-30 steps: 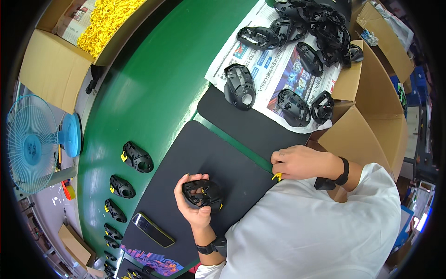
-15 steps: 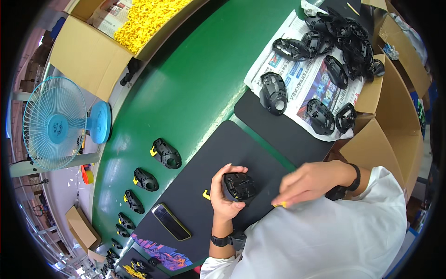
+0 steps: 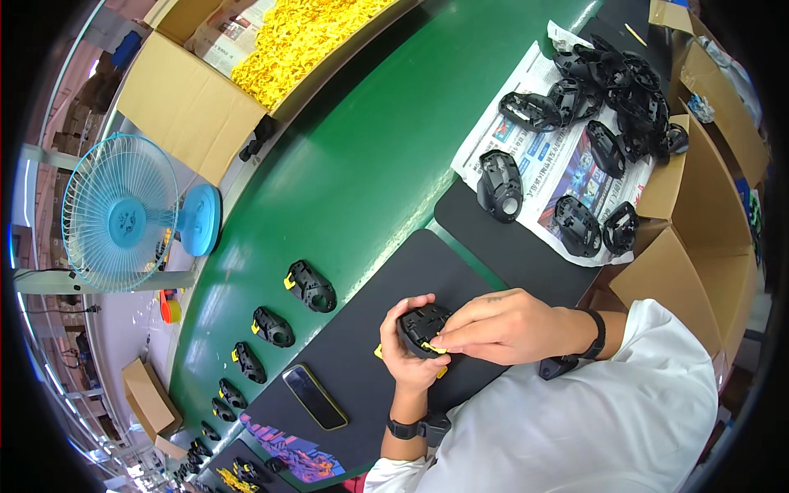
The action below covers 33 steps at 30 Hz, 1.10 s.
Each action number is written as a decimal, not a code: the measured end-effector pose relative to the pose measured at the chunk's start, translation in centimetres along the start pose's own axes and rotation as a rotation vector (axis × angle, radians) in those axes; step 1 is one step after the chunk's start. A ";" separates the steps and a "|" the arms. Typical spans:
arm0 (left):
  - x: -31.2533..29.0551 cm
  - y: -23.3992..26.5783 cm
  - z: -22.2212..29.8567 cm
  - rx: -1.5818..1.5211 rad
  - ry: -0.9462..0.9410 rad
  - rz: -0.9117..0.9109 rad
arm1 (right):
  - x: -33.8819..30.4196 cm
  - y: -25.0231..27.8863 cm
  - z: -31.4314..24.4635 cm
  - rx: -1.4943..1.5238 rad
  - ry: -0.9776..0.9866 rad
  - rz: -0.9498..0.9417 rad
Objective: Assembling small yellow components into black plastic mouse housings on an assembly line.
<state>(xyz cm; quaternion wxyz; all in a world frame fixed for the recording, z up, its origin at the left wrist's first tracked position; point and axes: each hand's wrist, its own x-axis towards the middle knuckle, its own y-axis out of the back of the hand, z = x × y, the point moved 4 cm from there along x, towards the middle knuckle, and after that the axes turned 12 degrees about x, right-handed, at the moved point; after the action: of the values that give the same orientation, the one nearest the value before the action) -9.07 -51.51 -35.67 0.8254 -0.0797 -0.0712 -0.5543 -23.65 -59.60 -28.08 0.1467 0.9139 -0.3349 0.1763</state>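
Observation:
Over the black mat (image 3: 353,345), my left hand (image 3: 401,366) is wrapped round a black plastic mouse shell (image 3: 421,322), its inner side facing up. At the shell's near edge, my right hand (image 3: 505,329) pinches a small yellow plastic clip (image 3: 436,347) against it. How the clip sits there is partly covered by my fingers. Beside my left hand another yellow clip (image 3: 379,351) lies on the mat, and a yellow bit (image 3: 442,372) shows below that hand.
Shells with yellow clips, such as this shell (image 3: 311,287), line the green table (image 3: 370,140) leftward. A phone (image 3: 316,396) rests on the mat. More shells (image 3: 612,82) pile on newspaper (image 3: 526,152) near cardboard boxes (image 3: 707,197). A yellow-filled carton (image 3: 185,107) and blue fan (image 3: 123,220) stand left.
My right hand has moved left with the yellow clip and brought it onto the mouse shell. My left hand still holds the shell. The whole view has shifted slightly.

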 end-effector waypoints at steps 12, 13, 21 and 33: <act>0.0 -0.6 -0.8 0.080 -0.060 0.027 | -0.3 0.7 0.5 0.047 -0.045 -0.009; 0.0 -0.4 -0.8 0.082 -0.060 0.028 | -0.1 0.8 0.6 0.057 -0.046 -0.029; 0.1 -0.5 0.1 0.165 0.007 -0.002 | 0.4 1.3 1.3 0.109 0.052 -0.160; 2.4 0.2 0.1 0.494 -0.375 0.058 | -0.7 0.9 0.2 -0.245 0.072 -0.172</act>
<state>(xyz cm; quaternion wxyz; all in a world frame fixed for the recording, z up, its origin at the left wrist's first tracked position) -8.02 -53.61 -35.03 0.8078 0.0204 -0.3523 -0.4722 -24.75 -59.97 -28.46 0.2838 0.9075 -0.2688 0.1536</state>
